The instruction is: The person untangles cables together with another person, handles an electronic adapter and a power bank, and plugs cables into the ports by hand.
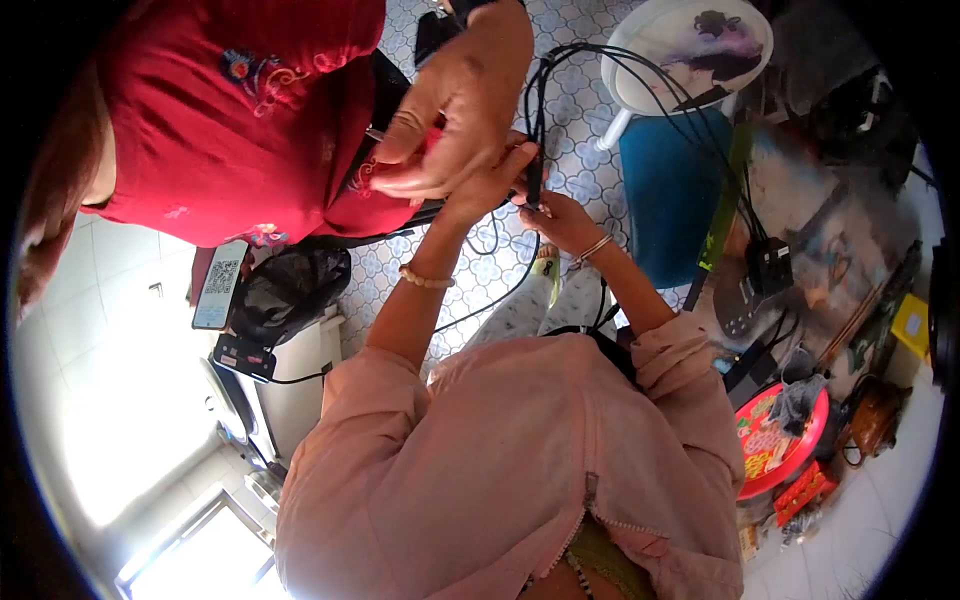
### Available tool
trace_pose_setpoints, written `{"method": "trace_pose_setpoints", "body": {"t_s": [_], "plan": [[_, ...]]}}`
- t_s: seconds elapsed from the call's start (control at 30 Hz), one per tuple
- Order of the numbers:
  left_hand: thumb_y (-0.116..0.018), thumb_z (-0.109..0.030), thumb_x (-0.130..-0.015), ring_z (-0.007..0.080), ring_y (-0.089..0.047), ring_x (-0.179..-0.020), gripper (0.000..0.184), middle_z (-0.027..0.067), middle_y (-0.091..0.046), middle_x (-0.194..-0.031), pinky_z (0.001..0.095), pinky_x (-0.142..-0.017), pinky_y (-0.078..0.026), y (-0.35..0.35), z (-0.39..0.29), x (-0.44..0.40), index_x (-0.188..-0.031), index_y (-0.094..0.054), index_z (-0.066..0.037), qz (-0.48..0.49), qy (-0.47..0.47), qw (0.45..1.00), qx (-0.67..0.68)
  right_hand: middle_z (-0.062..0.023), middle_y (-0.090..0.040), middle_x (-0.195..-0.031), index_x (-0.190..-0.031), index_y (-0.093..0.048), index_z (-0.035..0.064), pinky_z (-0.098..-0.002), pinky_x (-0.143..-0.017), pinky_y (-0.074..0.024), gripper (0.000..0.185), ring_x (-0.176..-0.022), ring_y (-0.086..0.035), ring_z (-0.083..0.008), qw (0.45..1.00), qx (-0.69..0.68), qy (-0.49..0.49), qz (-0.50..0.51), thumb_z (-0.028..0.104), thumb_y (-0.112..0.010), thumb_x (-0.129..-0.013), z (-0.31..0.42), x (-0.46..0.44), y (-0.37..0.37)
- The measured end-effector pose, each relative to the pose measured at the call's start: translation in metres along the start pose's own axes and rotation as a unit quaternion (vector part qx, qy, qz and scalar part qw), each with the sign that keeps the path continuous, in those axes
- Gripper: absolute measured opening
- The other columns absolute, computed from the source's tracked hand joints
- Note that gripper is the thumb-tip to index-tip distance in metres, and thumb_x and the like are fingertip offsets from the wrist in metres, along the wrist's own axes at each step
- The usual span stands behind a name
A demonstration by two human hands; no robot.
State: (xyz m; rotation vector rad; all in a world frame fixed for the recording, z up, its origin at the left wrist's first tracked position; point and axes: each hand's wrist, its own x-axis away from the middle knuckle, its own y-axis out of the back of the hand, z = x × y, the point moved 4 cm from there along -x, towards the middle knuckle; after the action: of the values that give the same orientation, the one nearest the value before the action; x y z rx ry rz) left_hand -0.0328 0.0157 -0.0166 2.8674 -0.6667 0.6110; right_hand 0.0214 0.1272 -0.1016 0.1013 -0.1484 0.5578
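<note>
A bundle of black cables (536,130) hangs in a loop between my hands. My right hand (562,222), with a bangle at the wrist, pinches the lower end of the bundle. Against its left side, my left hand (488,190) has its fingers closed around the cables; a beaded bracelet circles this wrist. Part of my left hand is hidden behind a co-worker's hand (455,115), which reaches across close to the camera. That person wears a red embroidered top (250,130). A thin cable runs down from my hands to the left.
At the upper right stands a white round stool (640,60) with dark stains, beside a blue seat (670,200). Cables lead to a black box (768,265) on a cluttered surface. A pink tray (790,465) lies lower right. On the left are a phone (220,285) and a black bag (295,290).
</note>
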Motion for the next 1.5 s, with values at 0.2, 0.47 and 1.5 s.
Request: {"method": "trace_pose_setpoints", "body": {"t_s": [0.2, 0.47, 1.5], "plan": [[-0.045, -0.018, -0.093, 0.0156, -0.06, -0.084, 0.029, 0.0075, -0.06, -0.098, 0.0268, -0.073, -0.049, 0.003, 0.01, 0.03, -0.114, -0.048, 0.001, -0.092, -0.077, 0.992, 0.042, 0.0017, -0.06, -0.079, -0.103, -0.058, 0.007, -0.0221, -0.059, -0.0426, 0.021, -0.067, -0.053, -0.0055, 0.954, -0.268, -0.13, -0.019, 0.022, -0.051, -0.089, 0.014, 0.014, 0.0], [-0.056, -0.012, -0.082, 0.0208, -0.061, -0.085, 0.028, 0.0122, -0.062, -0.1, 0.0295, -0.075, -0.048, 0.019, 0.124, 0.102, -0.108, -0.054, -0.001, -0.231, -0.007, 0.967, -0.106, -0.0011, -0.064, -0.086, -0.107, -0.057, 0.0075, -0.0228, -0.062, -0.0432, 0.033, -0.073, -0.059, -0.0077, 0.945, -0.264, -0.178, -0.075, 0.034, -0.05, -0.089, 0.008, 0.018, -0.002], [-0.05, -0.003, -0.088, 0.0126, -0.055, -0.075, 0.019, 0.0058, -0.057, -0.078, 0.0252, -0.072, -0.044, 0.036, 0.044, 0.166, -0.106, -0.051, 0.003, -0.296, -0.199, 0.923, 0.144, -0.0011, -0.058, -0.083, -0.107, -0.057, 0.0118, -0.0259, -0.055, -0.0464, 0.035, -0.072, -0.061, -0.0111, 0.944, -0.231, -0.231, -0.043, 0.039, -0.053, -0.085, 0.003, -0.003, -0.017]]}}
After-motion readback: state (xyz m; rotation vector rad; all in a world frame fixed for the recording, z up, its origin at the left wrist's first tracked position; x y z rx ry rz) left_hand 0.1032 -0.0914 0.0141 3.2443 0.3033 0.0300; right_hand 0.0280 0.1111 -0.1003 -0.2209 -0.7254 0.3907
